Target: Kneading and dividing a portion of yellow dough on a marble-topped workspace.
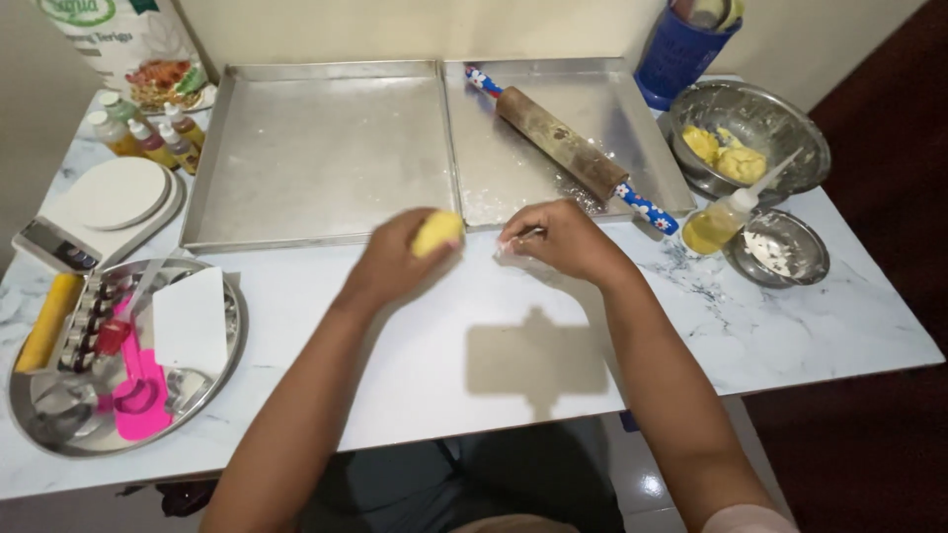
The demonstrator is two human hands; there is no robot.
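Observation:
My left hand (393, 259) is closed around a ball of yellow dough (437, 233), held just above the white marble table (464, 336) near the front edge of the left metal baking tray (316, 148). My right hand (561, 240) pinches the edge of a clear plastic sheet (515, 249) that lies on the table in front of the right baking tray (592, 99). A wooden rolling pin (565, 146) with blue flowered handles lies slantwise in that right tray.
A steel bowl (790, 128) with more yellow dough, a small bowl of flour (805, 262) and a squeeze bottle of yellow liquid (719, 222) stand at the right. At the left sit a round tray (212, 380) of tools, a kitchen scale (104, 202) and small bottles (148, 138).

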